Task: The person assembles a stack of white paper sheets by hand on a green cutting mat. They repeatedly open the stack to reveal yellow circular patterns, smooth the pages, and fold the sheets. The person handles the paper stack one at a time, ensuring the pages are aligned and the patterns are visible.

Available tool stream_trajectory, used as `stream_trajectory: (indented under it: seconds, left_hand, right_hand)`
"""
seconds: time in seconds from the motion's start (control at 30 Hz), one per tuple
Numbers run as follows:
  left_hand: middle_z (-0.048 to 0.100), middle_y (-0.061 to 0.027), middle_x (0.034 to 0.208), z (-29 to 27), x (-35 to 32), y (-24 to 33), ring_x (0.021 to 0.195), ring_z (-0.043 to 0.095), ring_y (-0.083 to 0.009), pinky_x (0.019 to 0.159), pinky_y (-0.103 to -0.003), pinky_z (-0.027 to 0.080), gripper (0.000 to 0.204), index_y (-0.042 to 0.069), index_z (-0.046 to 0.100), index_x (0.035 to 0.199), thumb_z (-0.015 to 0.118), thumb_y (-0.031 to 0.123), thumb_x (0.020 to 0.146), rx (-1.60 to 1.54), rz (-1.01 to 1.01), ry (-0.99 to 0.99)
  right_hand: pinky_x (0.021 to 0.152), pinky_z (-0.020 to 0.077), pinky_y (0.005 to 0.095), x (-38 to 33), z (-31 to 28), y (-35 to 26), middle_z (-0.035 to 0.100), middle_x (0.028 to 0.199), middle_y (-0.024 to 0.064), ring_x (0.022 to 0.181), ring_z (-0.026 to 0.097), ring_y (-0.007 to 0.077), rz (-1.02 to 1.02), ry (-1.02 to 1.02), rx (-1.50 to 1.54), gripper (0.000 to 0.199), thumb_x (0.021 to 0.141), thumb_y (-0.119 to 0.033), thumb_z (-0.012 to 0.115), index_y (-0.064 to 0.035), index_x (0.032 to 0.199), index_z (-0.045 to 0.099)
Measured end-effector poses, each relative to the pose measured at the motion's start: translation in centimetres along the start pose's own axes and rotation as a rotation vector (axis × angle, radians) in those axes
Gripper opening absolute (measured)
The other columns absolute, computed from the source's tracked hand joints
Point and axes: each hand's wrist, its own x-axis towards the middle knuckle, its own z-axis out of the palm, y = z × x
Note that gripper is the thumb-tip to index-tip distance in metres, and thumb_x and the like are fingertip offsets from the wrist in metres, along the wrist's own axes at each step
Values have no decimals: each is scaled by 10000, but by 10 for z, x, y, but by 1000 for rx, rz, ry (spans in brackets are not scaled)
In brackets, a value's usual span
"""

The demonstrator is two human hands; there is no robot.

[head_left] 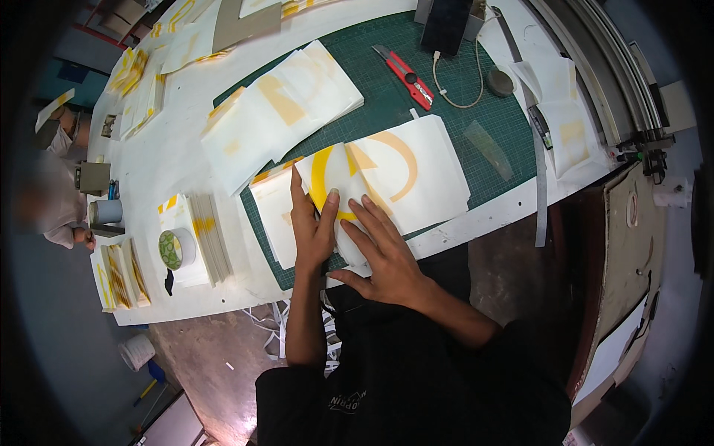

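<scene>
A folded white paper sheet with yellow and pale orange print [439, 160] lies at the near edge of the green cutting mat [513, 119]. At its left side my left hand [314, 227] pinches the folded part, thumb on top and fingers along the edge. My right hand [387, 256] rests open on the lower part of the fold, fingers spread. More printed sheets [268, 238] lie under and left of my left hand. Beyond them is a fanned stack of printed sheets [312, 85]. A red utility knife [405, 78] lies on the mat further back.
A tape roll [177, 248] sits on a paper stack at left; folded papers [119, 275] stand near the corner. Back right are a dark device [446, 26] with a cable, a round grey object [500, 82] and a metal rail [610, 67]. Another person [63, 186] is at far left.
</scene>
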Motion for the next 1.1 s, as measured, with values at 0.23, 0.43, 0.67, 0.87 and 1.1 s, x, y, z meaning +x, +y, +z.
stream_trajectory:
  seconds: [0.23, 0.43, 0.67, 0.87, 1.1]
  left_hand:
    - [659, -239, 1289, 5, -2, 8, 1093, 669, -222, 952, -322, 526, 805, 97, 57, 1678, 539, 7, 1039, -107, -121, 52]
    - [631, -239, 1361, -6, -2, -6, 1163, 649, -220, 1011, -328, 495, 631, 70, 326, 1616, 553, 13, 1029, 27, -16, 4]
    - [647, -184, 1384, -4, -2, 0, 1171, 622, -201, 1038, -319, 459, 410, 15, 575, 1441, 587, 91, 1038, 169, -32, -1]
    - [675, -186, 1319, -7, -4, -2, 1113, 633, -181, 1007, -306, 470, 385, 16, 595, 1417, 581, 80, 1037, 147, -25, -3]
    - [692, -170, 1276, -3, -3, 0, 1072, 637, -172, 973, -295, 481, 367, 16, 609, 1399, 577, 82, 1039, 150, 20, 5]
  right_hand:
    - [1139, 430, 523, -4, -22, 23, 552, 1435, 244, 1367, 515, 428, 35, 111, 136, 614, 826, -226, 877, 18, 1326, 617]
    - [802, 538, 406, 61, -160, 141, 697, 1062, 155, 870, 686, 304, 294, 547, -368, 246, 909, -128, 745, -1, 1114, 694]
    - [992, 437, 512, 73, -210, 249, 650, 1317, 111, 1216, 554, 382, 153, 348, -937, 357, 942, -279, 718, -32, 1200, 716]
    - [990, 424, 531, 83, -208, 259, 653, 1317, 109, 1246, 546, 378, 237, 275, -937, 334, 971, -321, 677, -57, 1165, 742]
    - [965, 433, 531, 91, -218, 261, 664, 1208, 107, 1196, 561, 352, 277, 183, -966, 303, 978, -329, 663, -82, 1126, 759]
